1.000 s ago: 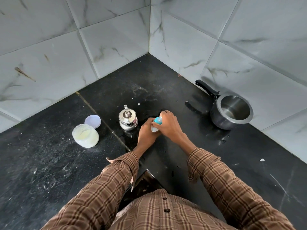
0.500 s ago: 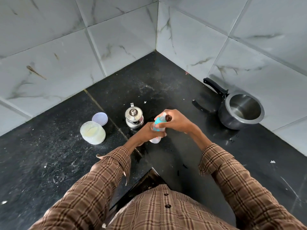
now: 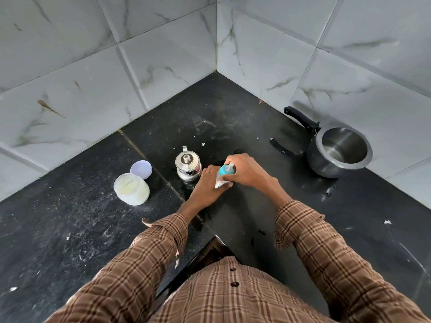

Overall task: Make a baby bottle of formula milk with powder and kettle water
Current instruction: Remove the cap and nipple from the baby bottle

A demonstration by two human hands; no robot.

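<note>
Brown plaid sleeves (image 3: 149, 264), black countertop (image 3: 58, 229), blue-capped bottle (image 3: 224, 174).

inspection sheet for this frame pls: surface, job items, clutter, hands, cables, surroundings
Surface: black stone counter, dusty, white specks.
Job's things: baby bottle, teal collar and teat on; steel kettle, lidded; open powder tub, its lid beside it.
Clutter: empty steel pot, black handle.
Hands: left hand grips bottle body; right hand grips its top.
Cables: nothing seen.
Surroundings: marbled white wall tiles, corner.

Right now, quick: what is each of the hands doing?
Left hand: grips the lower body of the baby bottle.
Right hand: fingers curled round the bottle's blue top.
</note>
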